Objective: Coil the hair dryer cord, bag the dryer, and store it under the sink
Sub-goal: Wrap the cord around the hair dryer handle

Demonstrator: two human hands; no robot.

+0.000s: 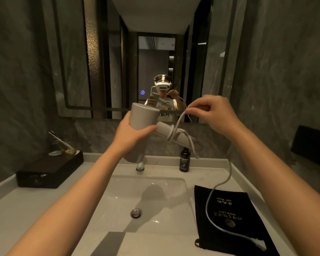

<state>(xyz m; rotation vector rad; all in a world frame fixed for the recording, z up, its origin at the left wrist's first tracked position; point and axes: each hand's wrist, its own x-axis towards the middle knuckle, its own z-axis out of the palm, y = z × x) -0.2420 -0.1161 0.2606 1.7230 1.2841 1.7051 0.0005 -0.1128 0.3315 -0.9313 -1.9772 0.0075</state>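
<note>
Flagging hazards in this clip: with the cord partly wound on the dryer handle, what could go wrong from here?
1. The cord trails loosely across the black bag; further winding may drag the bag off the counter or into the sink.
2. Only a few loose turns sit on the hair dryer handle; they could slip off.
3. The swinging cord might knock over the dark bottle.

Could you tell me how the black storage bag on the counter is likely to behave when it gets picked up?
The black bag lies flat, so it is probably soft, floppy cloth. It looks empty and likely light. The cord drapes across it, so lifting may drag that along.
</note>
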